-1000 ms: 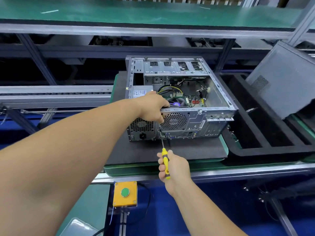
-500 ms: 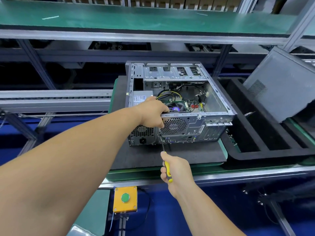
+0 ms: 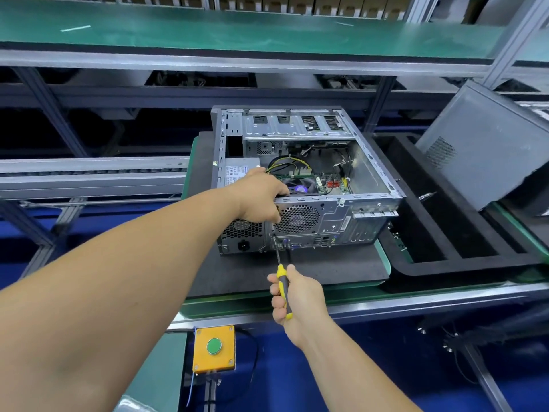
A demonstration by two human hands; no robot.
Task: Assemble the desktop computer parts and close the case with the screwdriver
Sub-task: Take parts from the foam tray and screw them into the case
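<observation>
An open desktop computer case (image 3: 365, 179) lies on its side on a dark foam mat (image 3: 326, 269), with its rear panel facing me and its motherboard, fan and cables exposed. My left hand (image 3: 261, 197) grips the top rear edge of the case above the round fan grille. A yellow-and-black screwdriver (image 3: 282, 281) is held in my right hand (image 3: 297, 298). Its shaft points up and its tip meets the rear panel just left of the fan grille, below my left hand. The grey side panel (image 3: 487, 150) leans at the right.
A black foam tray (image 3: 445, 263) with long slots sits right of the mat. A green-topped shelf (image 3: 237, 34) runs overhead and a roller conveyor rail (image 3: 89, 176) at the left. A yellow box with a green button (image 3: 214, 347) hangs below the bench edge.
The view has drifted slightly, so the case sits lower in frame. My right hand has shifted a little along the screwdriver handle; the tip stays at the rear panel. My left hand keeps its grip.
</observation>
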